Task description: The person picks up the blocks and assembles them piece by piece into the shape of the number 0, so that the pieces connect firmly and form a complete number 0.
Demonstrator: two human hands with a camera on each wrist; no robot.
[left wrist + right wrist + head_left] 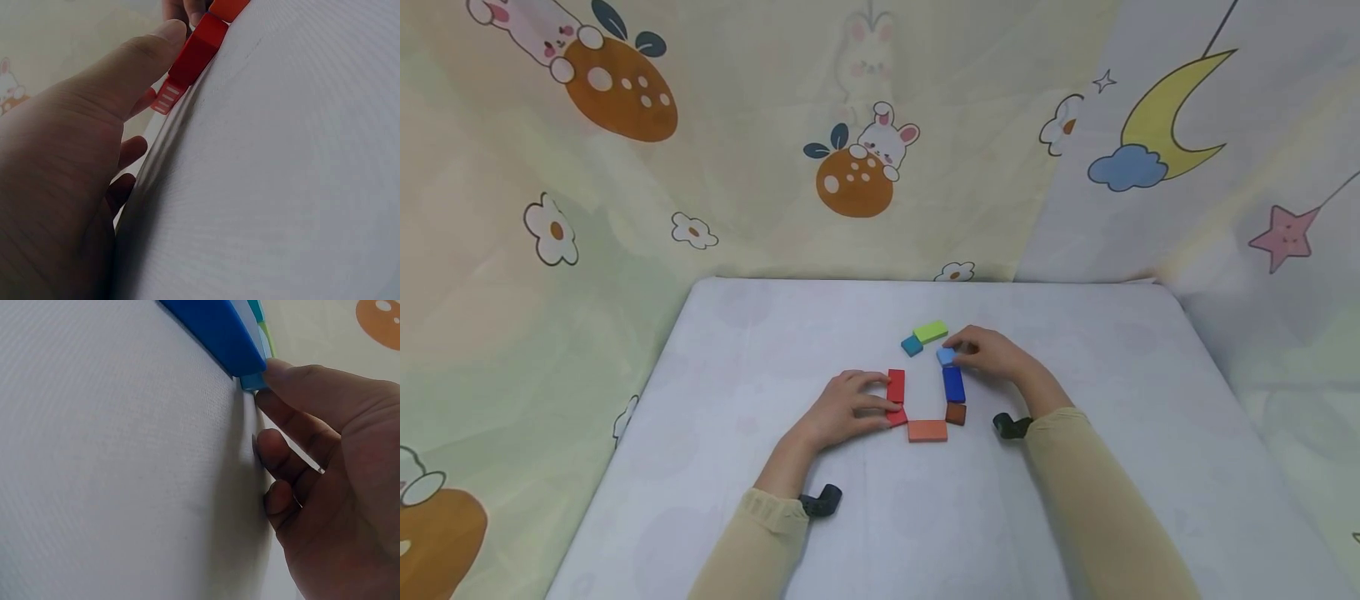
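In the head view, several small coloured blocks outline an open ring on the white table. My right hand [988,350] pinches a light blue block [945,357] between thumb and forefinger at the ring's right side. Against it lies a dark blue block [953,385], which the right wrist view shows up close. My left hand [844,408] rests at the left side, its fingertips touching a long red block [896,385] and a smaller red block [896,417]. Those fingers look extended and loose, with the thumb [172,34] alongside the red.
An orange block [928,431] and a brown block [956,413] form the near side of the ring. Beyond the hands lie a teal block [912,346] and a lime green block [931,332]. A printed cloth [760,150] hangs behind the table [760,333].
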